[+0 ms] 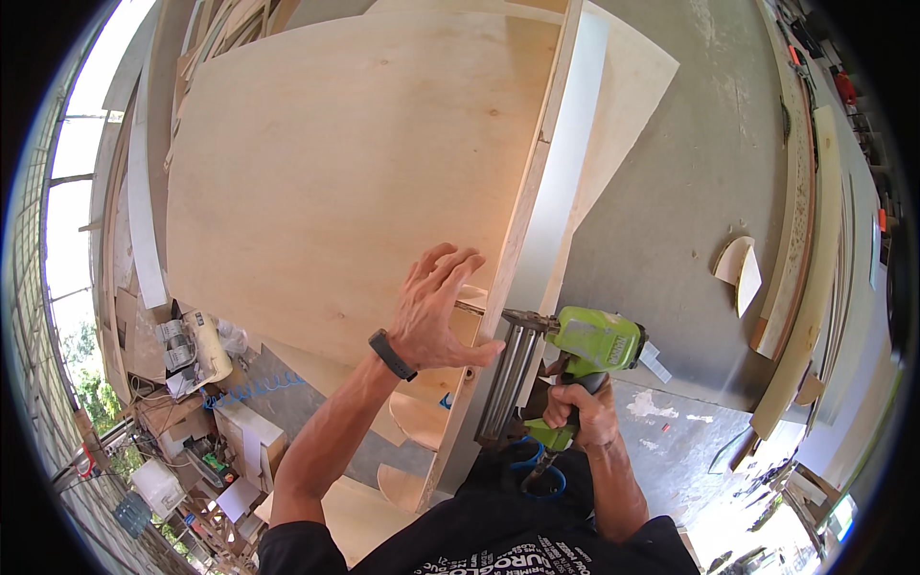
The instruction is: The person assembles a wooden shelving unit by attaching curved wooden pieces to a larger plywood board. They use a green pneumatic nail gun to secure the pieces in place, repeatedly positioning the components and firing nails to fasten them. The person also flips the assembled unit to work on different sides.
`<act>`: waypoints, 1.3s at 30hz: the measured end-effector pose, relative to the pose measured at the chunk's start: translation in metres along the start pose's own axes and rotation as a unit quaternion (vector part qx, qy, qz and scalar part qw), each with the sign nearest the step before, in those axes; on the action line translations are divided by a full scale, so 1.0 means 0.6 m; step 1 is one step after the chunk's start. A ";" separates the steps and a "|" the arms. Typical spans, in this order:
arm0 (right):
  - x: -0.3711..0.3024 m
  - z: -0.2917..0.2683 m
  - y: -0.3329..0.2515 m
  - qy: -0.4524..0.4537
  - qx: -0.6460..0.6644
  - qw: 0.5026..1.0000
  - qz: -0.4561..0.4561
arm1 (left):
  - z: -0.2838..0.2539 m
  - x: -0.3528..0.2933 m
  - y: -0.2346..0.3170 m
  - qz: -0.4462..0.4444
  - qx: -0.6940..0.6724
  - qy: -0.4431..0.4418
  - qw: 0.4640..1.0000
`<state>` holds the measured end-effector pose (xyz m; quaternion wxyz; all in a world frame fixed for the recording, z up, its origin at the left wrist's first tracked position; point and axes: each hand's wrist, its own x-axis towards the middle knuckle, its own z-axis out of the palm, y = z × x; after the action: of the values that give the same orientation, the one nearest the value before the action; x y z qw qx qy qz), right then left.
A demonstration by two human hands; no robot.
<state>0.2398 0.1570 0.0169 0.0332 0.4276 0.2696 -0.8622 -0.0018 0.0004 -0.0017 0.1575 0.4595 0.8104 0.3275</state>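
So my right hand [583, 410] has its fingers wrapped round the nail gun [596, 337], nose pointing left at the long board [522, 216] running away from me, near my left hand's [426, 321] spread, empty fingers.

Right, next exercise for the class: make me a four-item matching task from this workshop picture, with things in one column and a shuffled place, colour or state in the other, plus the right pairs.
Things
1. nail gun
2. wristband
3. left hand
4. curved wood offcut

Place, colour or state
A. lying on the grey surface, toward the right
B. green, gripped by the right hand
C. black and worn
D. open, holding nothing

Right pairs: 1-B, 2-C, 3-D, 4-A
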 end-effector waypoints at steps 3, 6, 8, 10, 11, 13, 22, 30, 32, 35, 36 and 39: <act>-0.001 0.001 0.001 0.004 0.002 1.000 0.000 | 0.002 -0.001 -0.001 0.003 -0.002 0.004 1.000; -0.005 0.002 0.000 0.009 0.001 1.000 -0.009 | 0.002 -0.001 0.000 0.004 -0.001 0.007 1.000; -0.007 -0.008 0.009 0.014 -0.001 1.000 -0.015 | -0.001 -0.001 0.005 0.001 0.006 0.003 1.000; -0.010 -0.032 0.007 0.041 0.067 0.996 -0.039 | -0.006 -0.002 0.011 -0.013 0.005 -0.009 1.000; -0.012 -0.048 0.004 0.055 0.101 0.992 -0.051 | -0.007 -0.005 0.014 -0.021 0.004 -0.015 1.000; -0.011 -0.090 -0.012 0.086 0.098 0.987 -0.098 | -0.011 -0.008 0.019 -0.040 0.019 -0.027 0.999; 0.001 -0.321 -0.079 0.219 0.247 0.911 -0.249 | 0.008 -0.083 0.125 -0.162 0.117 0.141 0.970; -0.008 -0.405 -0.089 0.322 0.055 0.915 -0.236 | 0.051 -0.164 0.158 -0.229 0.122 -0.011 0.966; -0.026 -0.434 -0.107 0.474 -0.264 0.824 -0.165 | 0.047 -0.174 0.145 -0.202 0.144 0.038 0.968; -0.113 -0.340 -0.187 0.470 -0.477 0.742 0.003 | 0.006 -0.172 0.146 -0.186 0.154 0.075 0.967; -0.118 -0.359 -0.194 0.489 -0.535 0.688 -0.013 | -0.013 -0.170 0.145 -0.195 0.175 0.058 0.963; -0.125 -0.332 -0.248 0.532 -0.587 0.598 -0.124 | -0.046 -0.185 0.104 -0.165 0.185 0.059 0.967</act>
<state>0.3879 0.3689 0.0409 0.0205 0.6609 0.7381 -0.1338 0.0815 -0.0817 0.0560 0.0731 0.3208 0.9293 0.1681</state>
